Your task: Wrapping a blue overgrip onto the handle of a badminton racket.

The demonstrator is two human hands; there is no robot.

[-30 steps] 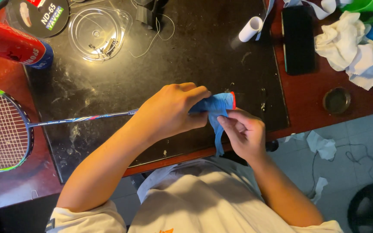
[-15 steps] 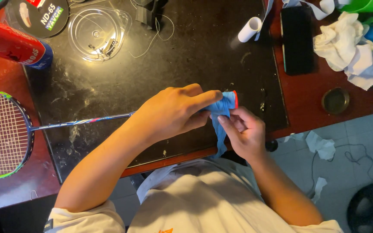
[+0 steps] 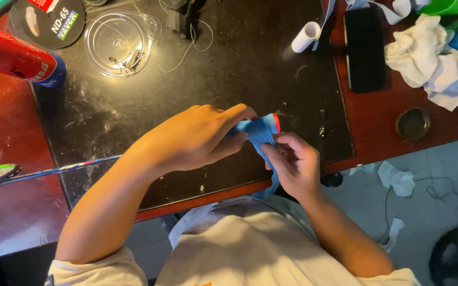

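Head view: left hand (image 3: 197, 140) clamps the badminton racket handle (image 3: 263, 127), right hand (image 3: 292, 164) pinches one blue grip tape (image 3: 265, 145) near the black mat's front edge (image 3: 202, 185); open mat above.

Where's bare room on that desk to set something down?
Free: the black mat between the clear plastic lid and the white roll; red wood below the red tube. Crowded: right end, with the black phone, crumpled tissues and a round tin.
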